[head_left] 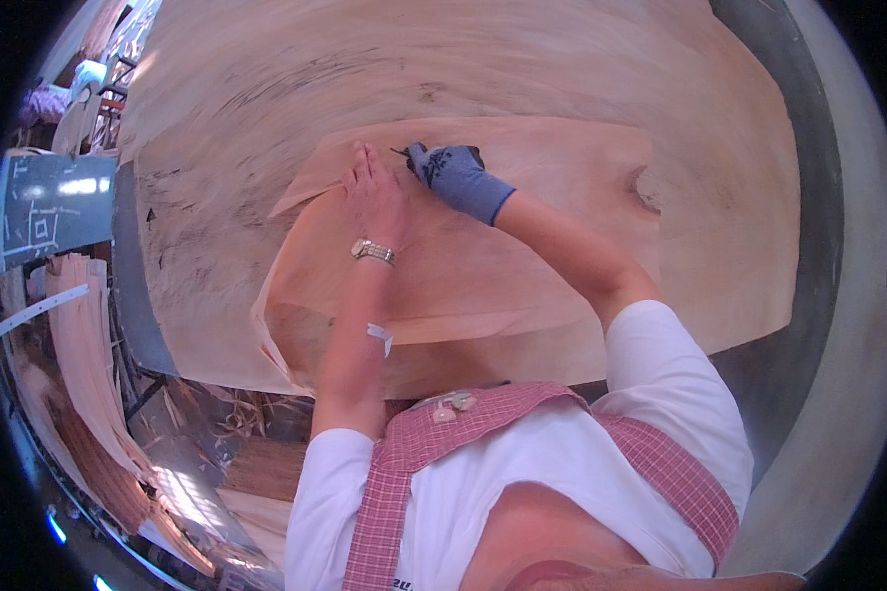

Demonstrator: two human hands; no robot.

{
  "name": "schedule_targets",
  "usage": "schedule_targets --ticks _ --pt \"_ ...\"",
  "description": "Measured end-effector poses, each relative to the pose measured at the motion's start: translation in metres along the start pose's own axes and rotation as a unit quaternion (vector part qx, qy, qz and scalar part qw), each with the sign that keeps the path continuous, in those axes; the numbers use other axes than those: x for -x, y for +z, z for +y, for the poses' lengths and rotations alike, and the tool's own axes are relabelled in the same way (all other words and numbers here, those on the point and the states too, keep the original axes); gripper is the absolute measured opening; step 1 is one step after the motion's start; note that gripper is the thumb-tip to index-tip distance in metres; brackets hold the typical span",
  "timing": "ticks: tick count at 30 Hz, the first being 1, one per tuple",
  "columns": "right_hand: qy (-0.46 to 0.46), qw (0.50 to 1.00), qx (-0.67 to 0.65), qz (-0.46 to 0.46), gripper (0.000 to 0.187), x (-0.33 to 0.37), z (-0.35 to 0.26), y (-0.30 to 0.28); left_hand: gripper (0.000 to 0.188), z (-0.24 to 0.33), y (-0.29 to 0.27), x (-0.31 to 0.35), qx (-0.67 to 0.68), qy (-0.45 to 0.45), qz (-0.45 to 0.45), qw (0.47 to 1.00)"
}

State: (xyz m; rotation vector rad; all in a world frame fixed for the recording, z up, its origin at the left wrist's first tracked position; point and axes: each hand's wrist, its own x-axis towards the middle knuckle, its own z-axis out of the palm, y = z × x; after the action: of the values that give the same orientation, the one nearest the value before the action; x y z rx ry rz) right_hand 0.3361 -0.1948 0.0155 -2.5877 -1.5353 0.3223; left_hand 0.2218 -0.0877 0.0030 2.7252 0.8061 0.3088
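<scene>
Right hand (455, 179): gloved, clamped on a thin dark tool (400, 152).
Left hand (375, 197): bare, palm down on the wood, holding nothing.
Steadying: probably best to press flat and keep fingertips clear of the tool's tip — thin wood may split under a tug.
Wood sheet (443, 271): pinkish tan, under both hands — ragged gap near its right edge, left edge curling.
Larger sheet (562, 69): beneath it, dark-streaked toward far left.
Table (820, 177): grey, rim showing left and right.

Square mark (43, 229) on teal panel (81, 229) — partial shirt lettering (401, 584)
</scene>
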Motion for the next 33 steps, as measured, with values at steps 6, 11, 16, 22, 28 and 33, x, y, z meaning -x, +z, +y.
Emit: schedule_targets --ticks 6,11,16,22,28,33 --pt "-0.056 0.998 0.025 -0.012 0.017 0.018 0.007 0.004 0.048 0.008 0.005 -0.014 -0.011 -0.105 -0.036 0.994" --pt "-0.132 0.983 0.059 -0.113 0.020 0.042 0.094 -0.026 0.068 0.036 -0.005 -0.016 -0.012 -0.182 -0.039 0.982" --pt "-0.195 0.961 0.129 -0.149 0.019 0.054 0.235 -0.065 0.081 0.029 0.004 -0.013 -0.030 -0.166 0.005 0.986" --pt "-0.269 0.961 0.064 -0.023 0.019 0.006 0.166 -0.066 0.092 0.028 0.004 -0.012 -0.007 -0.177 -0.004 0.984" --pt "-0.365 0.928 0.051 0.050 0.011 -0.079 0.048 -0.018 0.104 0.033 -0.006 -0.016 -0.002 -0.168 -0.004 0.986" --pt "-0.288 0.951 0.096 -0.051 0.009 -0.054 0.092 -0.030 0.102 0.034 -0.006 -0.016 0.016 -0.159 -0.001 0.987"
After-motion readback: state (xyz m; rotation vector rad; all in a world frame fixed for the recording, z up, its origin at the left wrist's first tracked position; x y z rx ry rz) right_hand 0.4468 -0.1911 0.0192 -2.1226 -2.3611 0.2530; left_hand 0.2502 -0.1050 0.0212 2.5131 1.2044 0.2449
